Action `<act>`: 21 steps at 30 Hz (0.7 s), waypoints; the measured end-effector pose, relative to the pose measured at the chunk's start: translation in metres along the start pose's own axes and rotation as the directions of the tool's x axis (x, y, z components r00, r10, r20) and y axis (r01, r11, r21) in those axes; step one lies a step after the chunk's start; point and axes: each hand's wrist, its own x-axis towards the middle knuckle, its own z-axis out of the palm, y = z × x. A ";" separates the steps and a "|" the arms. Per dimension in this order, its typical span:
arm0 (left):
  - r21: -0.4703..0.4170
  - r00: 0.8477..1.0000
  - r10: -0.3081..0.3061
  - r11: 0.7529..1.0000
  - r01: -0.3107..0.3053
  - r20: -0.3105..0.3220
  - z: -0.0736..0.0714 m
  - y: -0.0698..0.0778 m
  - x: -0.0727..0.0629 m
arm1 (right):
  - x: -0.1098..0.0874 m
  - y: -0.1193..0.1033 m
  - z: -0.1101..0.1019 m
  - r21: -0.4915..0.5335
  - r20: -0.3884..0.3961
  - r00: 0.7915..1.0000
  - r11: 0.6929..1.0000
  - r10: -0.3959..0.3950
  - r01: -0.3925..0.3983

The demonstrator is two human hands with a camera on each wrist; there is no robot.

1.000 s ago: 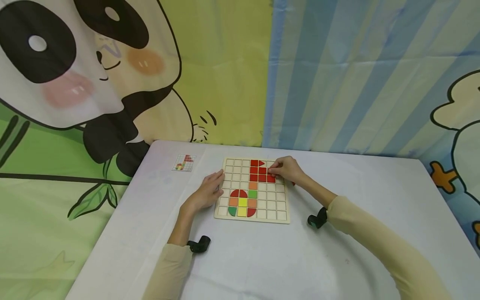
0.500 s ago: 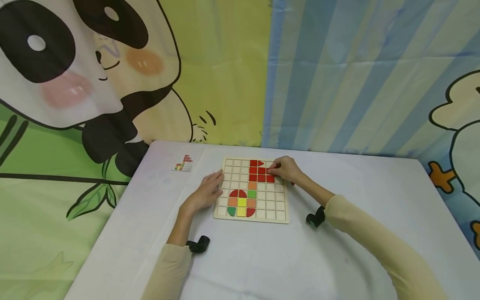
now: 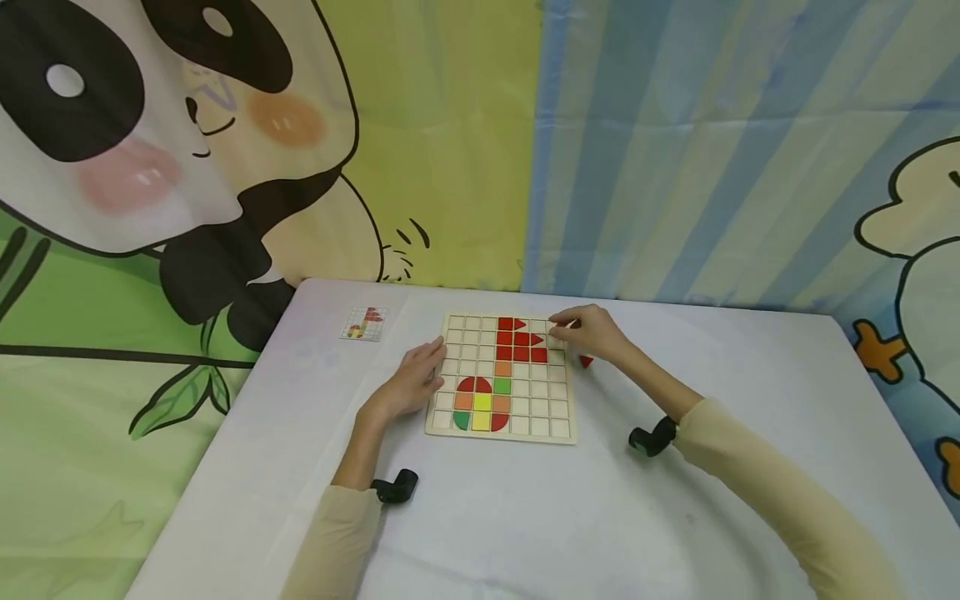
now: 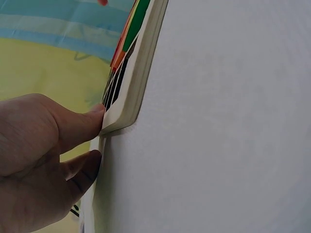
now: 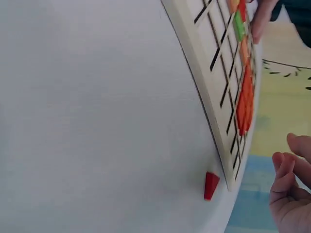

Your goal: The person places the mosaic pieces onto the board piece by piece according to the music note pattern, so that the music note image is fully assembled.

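Observation:
A pale wooden grid board [image 3: 540, 410] lies on the table, with red, orange, green and yellow pieces set in its squares. My left hand [image 3: 408, 379] rests against the board's left edge; in the left wrist view its thumb [image 4: 80, 125] touches the rim at a corner. Over the board's upper right corner, my right hand [image 3: 596, 332] is raised with loosely bent fingers that hold nothing. Just left of it, a red triangle piece [image 3: 536, 340] sits at the end of the second red row. Another red triangle piece [image 5: 211, 185] lies on the table beside the board's right edge.
A small card [image 3: 364, 323] with a printed coloured grid pattern lies to the left of the board. The white table [image 3: 675, 533] reaches back to a printed cloth backdrop [image 3: 450, 167]. Each wrist carries a black camera.
My right hand has let go of the red triangle piece in the second row and moved up and right. Both triangles now show more fully. The left hand stays at the board's edge.

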 end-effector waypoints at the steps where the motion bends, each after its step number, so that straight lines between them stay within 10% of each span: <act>1: 0.000 1.000 0.000 1.000 0.000 -0.001 0.000 0.000 0.000 | -0.007 0.000 -0.004 0.013 -0.014 1.000 1.000 0.008 -0.008; 11: -0.004 1.000 0.012 1.000 -0.012 -0.007 -0.001 0.000 -0.002 | -0.083 0.022 -0.009 0.102 -0.069 0.996 0.993 0.065 -0.058; 21: -0.003 1.000 0.001 1.000 -0.001 -0.004 0.000 -0.001 -0.001 | -0.085 0.032 -0.009 0.103 -0.054 0.996 0.992 0.077 -0.071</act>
